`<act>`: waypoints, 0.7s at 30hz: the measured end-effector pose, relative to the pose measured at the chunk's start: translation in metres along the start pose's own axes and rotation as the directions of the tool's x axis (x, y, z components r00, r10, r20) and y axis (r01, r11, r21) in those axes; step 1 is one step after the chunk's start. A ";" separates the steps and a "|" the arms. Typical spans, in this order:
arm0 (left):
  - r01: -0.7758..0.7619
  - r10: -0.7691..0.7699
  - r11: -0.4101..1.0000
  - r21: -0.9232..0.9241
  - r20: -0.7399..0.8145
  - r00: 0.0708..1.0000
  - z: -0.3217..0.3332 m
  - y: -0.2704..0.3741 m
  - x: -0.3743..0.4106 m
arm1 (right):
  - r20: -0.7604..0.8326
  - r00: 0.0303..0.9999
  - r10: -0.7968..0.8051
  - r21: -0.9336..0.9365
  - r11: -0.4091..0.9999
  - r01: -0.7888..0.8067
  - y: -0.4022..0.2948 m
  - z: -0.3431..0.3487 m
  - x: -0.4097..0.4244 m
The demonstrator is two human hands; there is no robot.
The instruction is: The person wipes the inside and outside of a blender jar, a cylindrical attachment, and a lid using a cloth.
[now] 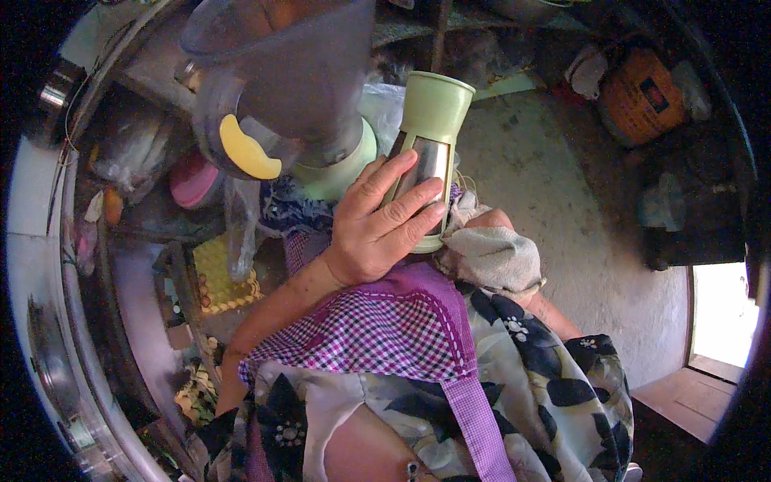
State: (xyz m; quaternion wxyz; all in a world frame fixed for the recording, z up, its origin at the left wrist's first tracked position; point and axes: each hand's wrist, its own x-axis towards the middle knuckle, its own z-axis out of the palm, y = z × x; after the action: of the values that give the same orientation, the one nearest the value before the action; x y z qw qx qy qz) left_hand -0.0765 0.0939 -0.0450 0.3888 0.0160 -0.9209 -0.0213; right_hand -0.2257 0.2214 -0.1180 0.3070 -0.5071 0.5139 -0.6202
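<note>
My left hand (379,223) holds a pale green plastic blender filter (438,108) with metal mesh windows. The filter stands almost upright, slightly tilted, its wide rim at the top. My right hand (491,220) grips a whitish cloth (497,256) beside the filter's lower end; the cloth covers most of that hand. Just beyond my left hand is a dark see-through blender jug (301,90) with a yellow grip (247,150) on its handle. Beneath the jug is a pale green blender base (337,172), partly hidden by my left hand.
To the left are a pink object (193,179), a clear plastic bag (241,229) and a yellow egg tray (226,271) with several eggs. A concrete wall (542,175) rises on the right. An orange container (644,99) is at the upper right, near a bright opening (720,313).
</note>
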 end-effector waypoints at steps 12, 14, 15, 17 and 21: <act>0.065 -0.065 0.998 -0.010 -0.008 0.998 -0.003 0.000 0.003 | 0.013 0.995 0.099 0.134 0.986 -0.099 -0.006 0.004 0.002; 0.055 -0.054 0.998 -0.019 0.005 0.999 -0.003 -0.001 0.002 | 0.100 0.975 0.200 0.157 0.964 -0.214 -0.008 0.004 0.006; 0.041 -0.041 0.999 -0.019 0.012 0.999 -0.002 -0.002 0.002 | 0.167 0.948 0.270 0.094 0.953 -0.288 -0.016 0.001 0.013; 0.032 -0.032 0.999 -0.015 0.024 0.999 -0.001 -0.002 0.002 | 0.180 0.954 0.241 0.046 0.967 -0.252 -0.018 0.003 0.016; 0.042 -0.042 0.999 0.007 0.018 0.999 0.000 -0.004 0.000 | 0.128 0.984 0.123 0.147 0.979 -0.141 -0.005 0.002 0.006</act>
State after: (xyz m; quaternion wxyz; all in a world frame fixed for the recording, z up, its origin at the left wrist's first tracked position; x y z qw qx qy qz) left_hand -0.0766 0.0899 -0.0447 0.3799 0.0366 -0.9239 -0.0268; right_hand -0.2244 0.2166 -0.1112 0.4161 -0.4819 0.4774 -0.6055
